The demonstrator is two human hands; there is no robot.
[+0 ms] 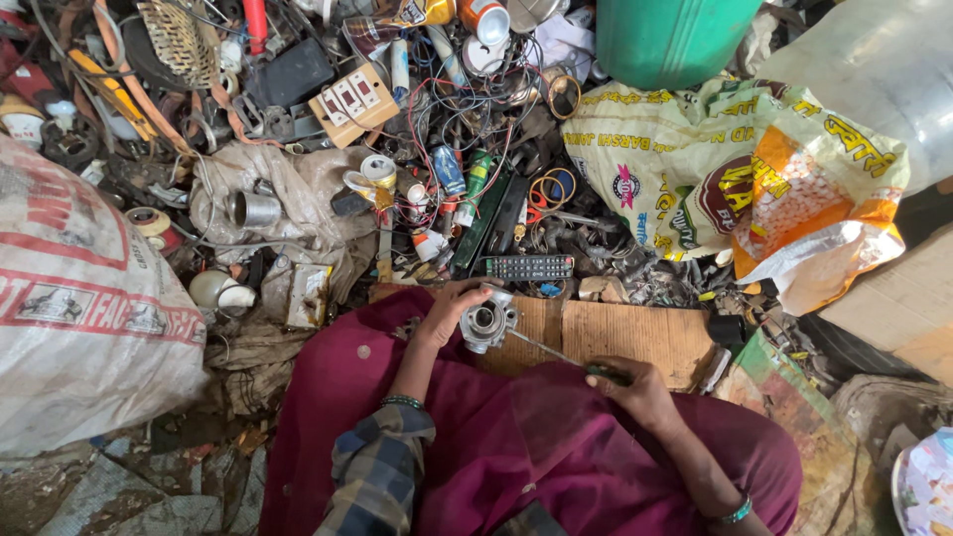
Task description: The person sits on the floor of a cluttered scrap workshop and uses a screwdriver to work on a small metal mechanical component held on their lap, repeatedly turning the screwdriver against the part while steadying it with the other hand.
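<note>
1. The left hand (449, 310) curls its fingers around a grey metal motor housing (486, 322), holding it over the cardboard sheet (635, 337).
2. The right hand (635, 389) is closed on a screwdriver (566, 357), its tip at the housing.
3. A black remote control (529, 267) lies just beyond the left hand.
4. A yellow printed sack (655, 169) and an orange-and-white bag (814, 199) lie far beyond the right hand.
5. A white sack with red print (79, 288) sits well out from the left hand.
</note>
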